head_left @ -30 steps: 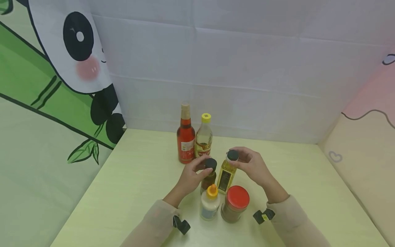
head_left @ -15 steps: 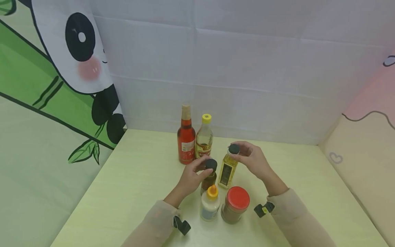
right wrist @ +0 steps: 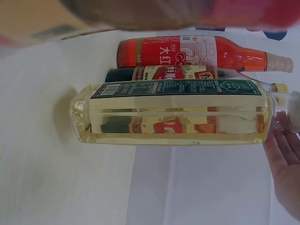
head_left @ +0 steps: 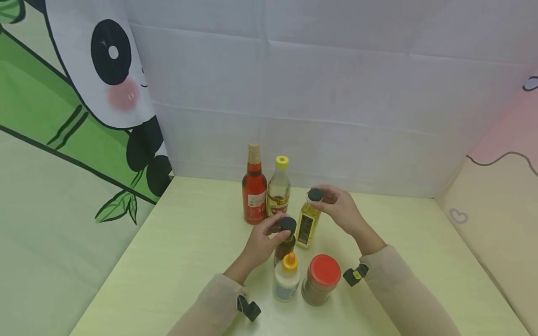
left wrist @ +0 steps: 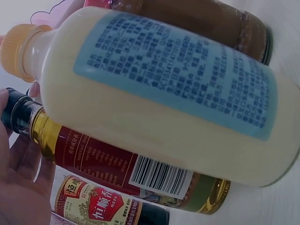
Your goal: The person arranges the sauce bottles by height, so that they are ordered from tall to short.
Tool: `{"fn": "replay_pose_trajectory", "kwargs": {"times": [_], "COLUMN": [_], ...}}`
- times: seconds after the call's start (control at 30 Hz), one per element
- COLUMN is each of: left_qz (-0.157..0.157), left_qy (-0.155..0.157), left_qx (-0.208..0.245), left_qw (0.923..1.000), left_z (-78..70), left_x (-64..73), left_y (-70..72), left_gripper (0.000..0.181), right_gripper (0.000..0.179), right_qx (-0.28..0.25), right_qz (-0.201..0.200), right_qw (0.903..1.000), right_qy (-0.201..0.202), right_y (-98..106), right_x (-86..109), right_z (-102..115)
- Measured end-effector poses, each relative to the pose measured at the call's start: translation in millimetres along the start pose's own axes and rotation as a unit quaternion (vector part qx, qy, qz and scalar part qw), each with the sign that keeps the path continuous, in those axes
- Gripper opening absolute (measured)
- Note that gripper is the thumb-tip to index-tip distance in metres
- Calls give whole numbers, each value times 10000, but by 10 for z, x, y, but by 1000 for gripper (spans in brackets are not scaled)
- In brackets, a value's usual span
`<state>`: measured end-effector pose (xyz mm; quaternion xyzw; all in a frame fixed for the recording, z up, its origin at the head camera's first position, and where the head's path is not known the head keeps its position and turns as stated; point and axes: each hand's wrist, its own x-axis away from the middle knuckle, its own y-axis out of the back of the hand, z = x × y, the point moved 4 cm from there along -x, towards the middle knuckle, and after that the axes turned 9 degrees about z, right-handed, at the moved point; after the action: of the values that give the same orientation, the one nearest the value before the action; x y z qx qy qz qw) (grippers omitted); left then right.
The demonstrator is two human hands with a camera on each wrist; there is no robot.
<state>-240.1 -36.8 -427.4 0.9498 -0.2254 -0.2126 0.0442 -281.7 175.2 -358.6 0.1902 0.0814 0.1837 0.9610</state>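
Note:
My left hand (head_left: 261, 240) holds a small bottle of dark liquid (head_left: 284, 252) by its black cap, thumb and fingers on either side. Seen from the left wrist, that bottle (left wrist: 96, 157) has a dark red label with a barcode. My right hand (head_left: 341, 210) pinches the neck of a square bottle of yellow oil (head_left: 307, 226), just under its dark cap. The oil bottle (right wrist: 178, 126) leans slightly, its dark green label showing. In front of the left-hand bottle stands a cream-coloured squeeze bottle (head_left: 286, 283) with an orange tip; it partly hides that bottle.
A jar with a red lid (head_left: 324, 270) stands right of the squeeze bottle. Behind the hands are a tall red bottle (head_left: 254, 200) and a clear bottle with a yellow cap (head_left: 278, 191), side by side. A pale cloth wall (head_left: 336, 93) rises behind the table (head_left: 189, 242).
My right hand has moved the oil bottle away from me toward the back of the table, and lately a little left. My left hand and its bottle stay in place.

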Motion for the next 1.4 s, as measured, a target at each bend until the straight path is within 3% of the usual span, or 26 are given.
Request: {"fn": "replay_pose_trajectory", "kwargs": {"times": [0.5,1.4], "left_qz": [-38,-75], "left_qy": [-101,-2], "left_qx": [-64,-54], "left_qw": [9999,10000], "left_z": [-3,-14], "left_x": [-13,-82], "left_y": [-2,-21], "left_gripper": [40,37], "right_gripper": [47,47], "right_qx": [20,-86], "right_qz": [7,-183], "right_qw": [10000,9998], "right_qy": [36,47], "right_y": [8,55], "right_x": [-255,-661], "right_z": [-11,-124]}}
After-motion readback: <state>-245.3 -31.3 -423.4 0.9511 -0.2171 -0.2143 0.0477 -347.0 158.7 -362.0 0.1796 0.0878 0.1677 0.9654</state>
